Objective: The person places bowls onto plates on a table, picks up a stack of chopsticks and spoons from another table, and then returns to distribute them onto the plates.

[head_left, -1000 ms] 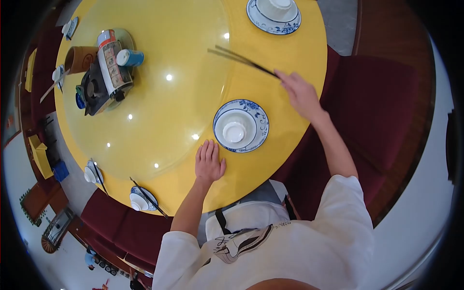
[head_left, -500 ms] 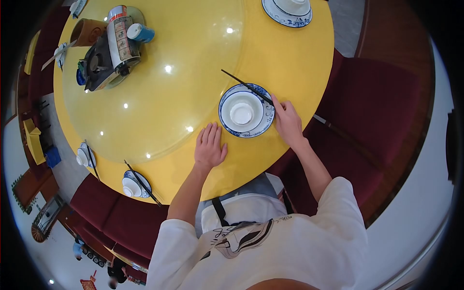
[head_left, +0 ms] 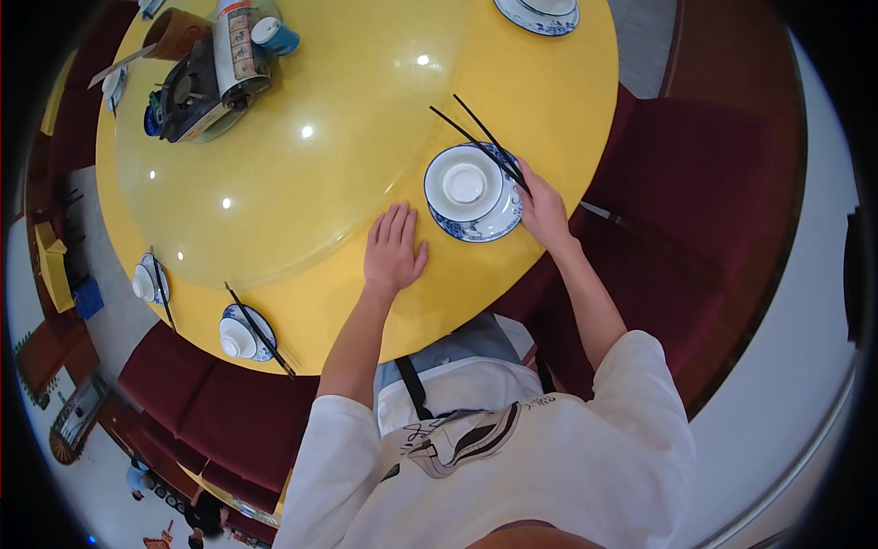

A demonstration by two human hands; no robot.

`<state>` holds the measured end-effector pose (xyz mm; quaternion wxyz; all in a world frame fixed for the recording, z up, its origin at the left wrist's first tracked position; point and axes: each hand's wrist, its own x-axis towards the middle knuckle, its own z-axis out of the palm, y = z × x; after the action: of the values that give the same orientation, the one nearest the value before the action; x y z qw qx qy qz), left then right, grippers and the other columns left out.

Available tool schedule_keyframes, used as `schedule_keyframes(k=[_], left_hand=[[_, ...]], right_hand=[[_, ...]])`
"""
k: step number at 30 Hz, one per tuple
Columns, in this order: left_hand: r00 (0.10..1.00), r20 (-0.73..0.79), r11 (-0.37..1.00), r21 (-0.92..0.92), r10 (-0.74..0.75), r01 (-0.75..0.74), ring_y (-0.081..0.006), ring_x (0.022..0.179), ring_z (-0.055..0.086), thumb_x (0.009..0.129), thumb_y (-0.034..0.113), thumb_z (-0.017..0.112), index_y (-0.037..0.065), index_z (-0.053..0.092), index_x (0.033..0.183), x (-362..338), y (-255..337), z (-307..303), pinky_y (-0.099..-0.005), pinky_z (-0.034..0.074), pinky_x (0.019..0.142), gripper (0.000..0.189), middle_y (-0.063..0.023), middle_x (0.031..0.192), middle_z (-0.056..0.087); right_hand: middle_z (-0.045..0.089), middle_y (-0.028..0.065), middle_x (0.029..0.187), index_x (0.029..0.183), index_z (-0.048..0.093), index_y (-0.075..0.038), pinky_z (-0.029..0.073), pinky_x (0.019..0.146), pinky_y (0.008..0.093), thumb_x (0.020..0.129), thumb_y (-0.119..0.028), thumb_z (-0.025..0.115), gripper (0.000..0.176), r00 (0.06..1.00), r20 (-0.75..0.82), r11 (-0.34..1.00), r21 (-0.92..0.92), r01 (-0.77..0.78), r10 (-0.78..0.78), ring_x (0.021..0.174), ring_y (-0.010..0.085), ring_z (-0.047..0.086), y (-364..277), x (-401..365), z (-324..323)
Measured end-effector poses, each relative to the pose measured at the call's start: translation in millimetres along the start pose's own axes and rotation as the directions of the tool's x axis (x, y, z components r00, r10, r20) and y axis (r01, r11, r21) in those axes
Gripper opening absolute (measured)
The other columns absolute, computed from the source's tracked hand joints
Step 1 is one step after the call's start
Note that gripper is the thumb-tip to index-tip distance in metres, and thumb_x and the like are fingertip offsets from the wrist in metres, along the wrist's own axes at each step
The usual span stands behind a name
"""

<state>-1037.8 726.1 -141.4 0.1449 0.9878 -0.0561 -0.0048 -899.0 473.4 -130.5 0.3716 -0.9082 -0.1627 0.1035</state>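
My right hand [head_left: 543, 209] grips a pair of black chopsticks [head_left: 466, 135], whose tips spread apart and point up and left over the plate's far edge. Beneath them lies a blue-and-white patterned plate [head_left: 501, 220]. A white bowl [head_left: 464, 186] with a blue rim rests on it, off-centre to the left, with a small white round piece of crockery in its middle. Flat on the yellow table [head_left: 366, 316], my left hand [head_left: 393, 249] has its fingers extended and holds nothing, left of the plate.
A glass turntable [head_left: 302, 206] bears a portable gas stove [head_left: 190, 91], a blue can [head_left: 276, 38] and a brown container [head_left: 176, 35]. Other settings line the rim, including a plate with chopsticks [head_left: 261, 322]. Maroon chairs [head_left: 700, 183] surround the table; people stand in the distance.
The chopsticks have spread from close together to a V. The bowl sits further up and left on its plate. My left hand stays flat; the view has shifted slightly.
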Motion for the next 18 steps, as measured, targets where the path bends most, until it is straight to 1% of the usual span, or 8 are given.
schedule_keyframes(k=[5, 7, 8, 10, 14, 16, 17, 18], left_hand=[[0.999, -0.033, 1.000, -0.005, 0.025, -0.025, -0.0303, 0.129, 0.036, 0.083, 0.030, 0.054, -0.002, 0.045, 0.128, -0.9, 1.7, -1.0, -0.0431, 0.027, 0.106, 0.056, -0.0167, 0.135, 0.043], [0.999, -0.043, 1.000, -0.002, 0.029, -0.029, -0.0305, 0.128, 0.036, 0.083, 0.029, 0.054, -0.002, 0.044, 0.128, -0.4, 3.3, -1.4, -0.0430, 0.027, 0.106, 0.056, -0.0169, 0.135, 0.043], [0.998, -0.042, 0.999, -0.004, 0.040, -0.040, -0.0305, 0.128, 0.036, 0.083, 0.029, 0.054, -0.002, 0.044, 0.128, -0.1, 3.8, -2.2, -0.0430, 0.027, 0.106, 0.056, -0.0169, 0.135, 0.043], [0.999, -0.036, 1.000, -0.003, 0.021, -0.021, -0.0310, 0.128, 0.036, 0.083, 0.029, 0.054, -0.002, 0.044, 0.128, 0.4, 1.0, -0.4, -0.0434, 0.027, 0.106, 0.056, -0.0172, 0.135, 0.043], [0.999, -0.036, 1.000, 0.008, 0.023, -0.023, -0.0317, 0.128, 0.036, 0.084, 0.030, 0.053, -0.003, 0.044, 0.128, -1.6, 1.2, 2.9, -0.0437, 0.028, 0.105, 0.056, -0.0175, 0.135, 0.042], [0.999, -0.039, 1.000, -0.003, 0.018, -0.018, -0.0321, 0.128, 0.036, 0.084, 0.030, 0.053, -0.003, 0.044, 0.128, -1.5, 1.5, 2.5, -0.0442, 0.028, 0.105, 0.056, -0.0176, 0.135, 0.042], [0.999, -0.047, 1.000, -0.001, 0.022, -0.023, -0.0321, 0.128, 0.036, 0.084, 0.030, 0.053, -0.003, 0.044, 0.128, -1.9, 0.2, 3.4, -0.0442, 0.028, 0.105, 0.056, -0.0176, 0.135, 0.042], [0.999, -0.030, 1.000, 0.013, 0.012, -0.011, -0.0302, 0.129, 0.036, 0.084, 0.031, 0.053, -0.001, 0.045, 0.128, -3.0, -0.2, 4.1, -0.0435, 0.028, 0.105, 0.055, -0.0165, 0.135, 0.043]], right_hand=[[0.060, 0.0189, 0.103, 0.132, 0.044, -0.008, 0.048, 0.075, 0.0412, 0.085, -0.005, 0.056, 0.049, 1.000, -0.001, 0.995, -0.095, -0.002, 0.002, 0.090, 0.0362, 0.060, 2.5, -21.9, -14.3], [0.059, 0.0174, 0.095, 0.134, 0.043, -0.010, 0.049, 0.070, 0.0412, 0.087, -0.011, 0.056, 0.049, 0.999, 0.004, 0.983, -0.176, 0.053, -0.053, 0.085, 0.0341, 0.060, 1.5, -24.4, -17.9], [0.059, 0.0174, 0.095, 0.134, 0.043, -0.010, 0.049, 0.070, 0.0412, 0.087, -0.011, 0.056, 0.049, 0.999, -0.005, 0.983, -0.178, 0.044, -0.046, 0.085, 0.0341, 0.060, -0.4, -27.0, -20.0], [0.054, 0.0144, 0.086, 0.135, 0.042, -0.013, 0.050, 0.064, 0.0407, 0.089, -0.019, 0.055, 0.048, 0.986, 0.064, 0.917, -0.381, -0.120, 0.156, 0.077, 0.0309, 0.060, -14.8, -25.4, -25.2], [0.051, 0.0114, 0.082, 0.135, 0.043, -0.016, 0.050, 0.060, 0.0394, 0.091, -0.023, 0.053, 0.046, 0.986, -0.012, 0.873, -0.463, -0.152, 0.166, 0.071, 0.0281, 0.058, -18.2, -29.0, -25.1], [0.052, 0.0114, 0.084, 0.134, 0.045, -0.019, 0.050, 0.060, 0.0374, 0.091, -0.021, 0.052, 0.044, 0.997, 0.049, 0.839, -0.543, -0.026, 0.063, 0.071, 0.0277, 0.058, -15.9, -30.7, -26.1], [0.052, 0.0114, 0.084, 0.134, 0.045, -0.019, 0.050, 0.060, 0.0374, 0.091, -0.021, 0.052, 0.044, 0.997, 0.042, 0.838, -0.545, -0.026, 0.058, 0.071, 0.0277, 0.058, -11.5, -32.0, -23.3], [0.052, 0.0117, 0.085, 0.134, 0.045, -0.020, 0.050, 0.061, 0.0375, 0.090, -0.019, 0.052, 0.044, 0.998, 0.060, 0.843, -0.536, 0.042, -0.011, 0.073, 0.0281, 0.057, -6.5, -36.2, -20.3]])
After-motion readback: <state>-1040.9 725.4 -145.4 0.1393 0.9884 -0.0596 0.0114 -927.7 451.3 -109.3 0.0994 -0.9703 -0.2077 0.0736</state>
